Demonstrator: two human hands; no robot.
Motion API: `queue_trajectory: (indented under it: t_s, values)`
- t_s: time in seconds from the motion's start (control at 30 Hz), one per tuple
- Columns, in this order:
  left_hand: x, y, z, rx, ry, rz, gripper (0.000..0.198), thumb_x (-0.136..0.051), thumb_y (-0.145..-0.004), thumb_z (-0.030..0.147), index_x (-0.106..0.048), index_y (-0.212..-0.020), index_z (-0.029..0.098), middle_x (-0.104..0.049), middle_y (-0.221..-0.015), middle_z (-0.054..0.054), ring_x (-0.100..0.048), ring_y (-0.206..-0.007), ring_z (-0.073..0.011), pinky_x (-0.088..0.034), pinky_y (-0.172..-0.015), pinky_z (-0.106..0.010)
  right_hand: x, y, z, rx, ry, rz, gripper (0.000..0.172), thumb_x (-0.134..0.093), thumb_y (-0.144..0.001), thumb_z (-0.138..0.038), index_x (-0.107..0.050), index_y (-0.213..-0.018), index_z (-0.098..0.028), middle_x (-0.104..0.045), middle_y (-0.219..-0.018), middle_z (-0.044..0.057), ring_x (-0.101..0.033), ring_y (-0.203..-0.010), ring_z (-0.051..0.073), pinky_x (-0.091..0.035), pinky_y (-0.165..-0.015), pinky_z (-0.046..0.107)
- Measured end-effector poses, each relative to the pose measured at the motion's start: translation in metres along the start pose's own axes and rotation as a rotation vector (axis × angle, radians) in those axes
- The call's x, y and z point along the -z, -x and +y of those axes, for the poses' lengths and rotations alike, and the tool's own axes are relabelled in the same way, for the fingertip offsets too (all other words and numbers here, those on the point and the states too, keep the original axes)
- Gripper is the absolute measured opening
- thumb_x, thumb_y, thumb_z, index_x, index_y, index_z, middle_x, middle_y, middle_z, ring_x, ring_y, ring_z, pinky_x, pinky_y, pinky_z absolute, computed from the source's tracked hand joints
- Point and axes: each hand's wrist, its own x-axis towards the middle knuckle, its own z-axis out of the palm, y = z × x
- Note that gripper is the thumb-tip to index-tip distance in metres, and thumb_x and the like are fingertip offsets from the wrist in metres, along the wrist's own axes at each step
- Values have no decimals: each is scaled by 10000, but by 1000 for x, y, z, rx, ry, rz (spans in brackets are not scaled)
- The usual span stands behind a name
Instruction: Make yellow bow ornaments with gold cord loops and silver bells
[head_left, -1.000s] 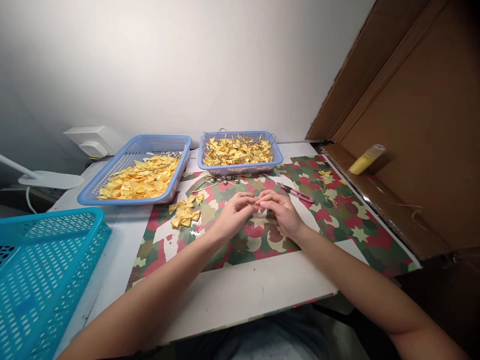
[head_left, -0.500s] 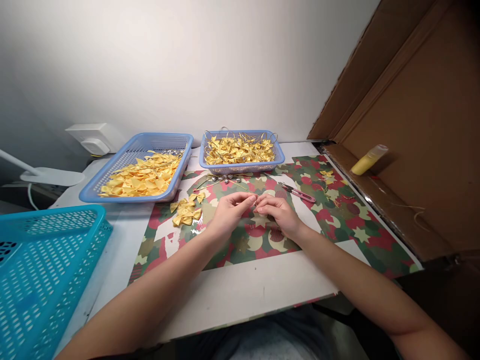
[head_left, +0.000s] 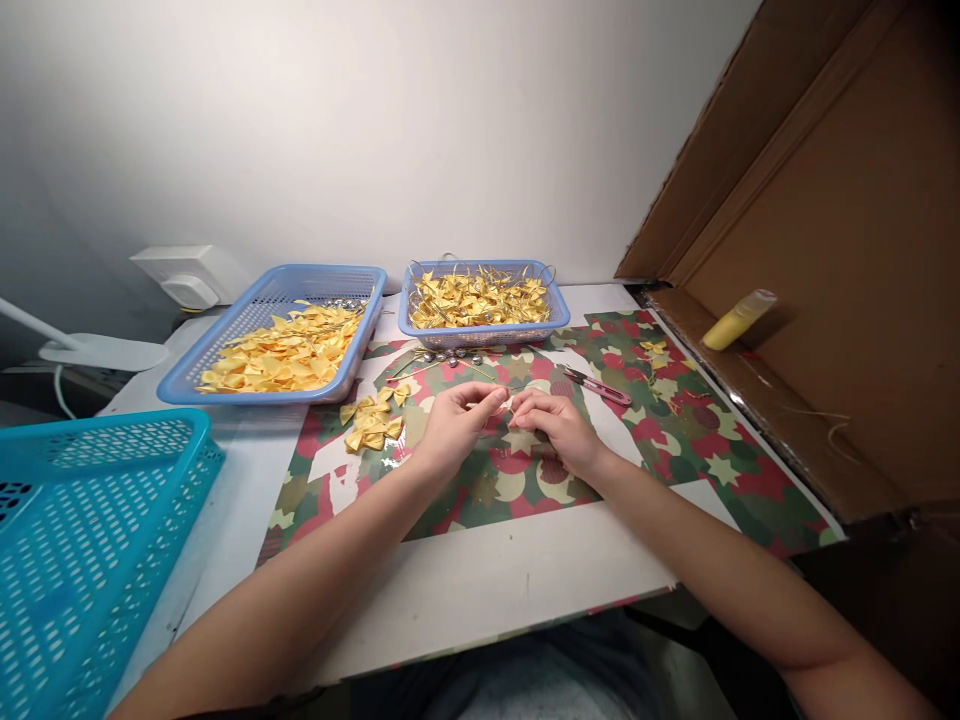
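Observation:
My left hand (head_left: 455, 425) and my right hand (head_left: 556, 427) meet over the patterned paper (head_left: 675, 440) at the table's middle. Both are closed in a pinch, fingertips almost touching, on a thin gold thread (head_left: 508, 404) that barely shows between them. A small pile of yellow ribbon bows (head_left: 371, 420) lies just left of my left hand. A pink thread snipper (head_left: 596, 385) lies just beyond my right hand. Small silver bells (head_left: 448, 356) sit ahead of my hands.
Two light blue baskets stand at the back: a large one (head_left: 225, 370) with plain yellow bows and a small one (head_left: 480, 335) with bows on gold loops. A turquoise basket (head_left: 82, 530) is at the near left. A cardboard box (head_left: 840, 300) with a yellow bottle (head_left: 735, 318) stands to the right.
My hands have drifted slightly toward me and apart by a little, still pinched together. The view has shifted a bit; nothing else has moved.

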Motion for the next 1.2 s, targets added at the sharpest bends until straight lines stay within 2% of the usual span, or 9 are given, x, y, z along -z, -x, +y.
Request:
queue_trajectory:
  t_s: [0.27, 0.43, 0.53, 0.63, 0.73, 0.87, 0.97, 1.2]
  values:
    - [1, 0, 3, 17, -9, -21, 401, -782, -655, 523, -716, -794, 153, -705, -763, -58, -629, -712, -175, -496, -678, -298, -2, 1, 0, -31, -72, 24, 92, -664, -595, -240, -721, -524, -221, -593, -860, 29, -537, -894, 186, -413, -828, 316]
    - [0, 2, 6, 81, 12, -103, 320, -672, -745, 460, -728, -843, 160, -670, -769, -35, -568, -677, -132, -443, -629, -251, 2, -3, 1, -77, -225, 80, 85, -680, -602, -289, -721, -600, -215, -608, -884, 23, -523, -823, 160, -395, -710, 291]
    - [-3, 5, 7, 109, 13, -136, 247, -669, -721, 371, -717, -827, 152, -664, -793, -34, -563, -700, -132, -436, -653, -252, 5, -4, 0, -98, -328, 122, 94, -686, -604, -300, -690, -642, -215, -626, -888, 13, -531, -803, 147, -401, -685, 281]
    - [-7, 10, 8, 87, -7, -251, 255, -736, -675, 355, -721, -828, 152, -684, -857, -44, -579, -771, -151, -440, -703, -259, 5, -3, -1, -120, -393, 127, 104, -697, -602, -288, -675, -662, -206, -632, -859, 7, -537, -779, 132, -417, -682, 269]
    - [-10, 13, 7, 51, -6, -348, 306, -730, -710, 428, -718, -852, 158, -668, -832, -33, -568, -767, -150, -429, -695, -259, 3, -1, -3, -145, -419, 101, 111, -702, -608, -274, -686, -681, -193, -632, -829, 7, -538, -747, 121, -429, -667, 259]
    - [-10, 12, 4, 45, 8, -333, 305, -729, -730, 454, -699, -811, 161, -618, -750, 1, -512, -668, -111, -394, -635, -240, 0, 0, -5, -159, -425, 74, 124, -716, -613, -276, -705, -700, -189, -623, -815, -1, -526, -720, 110, -431, -650, 247]
    - [-9, 11, 1, 40, 10, -341, 292, -736, -730, 436, -696, -808, 158, -626, -795, -8, -518, -689, -111, -401, -647, -238, 0, 0, -4, -159, -420, 74, 120, -727, -608, -274, -710, -689, -187, -621, -820, -3, -521, -740, 105, -421, -649, 230]
    - [-10, 10, 1, 40, 35, -293, 238, -725, -736, 397, -684, -755, 164, -630, -757, -4, -526, -675, -108, -394, -624, -232, 1, 0, -4, -155, -405, 66, 113, -746, -610, -272, -715, -681, -189, -625, -823, -3, -486, -709, 94, -400, -631, 225]
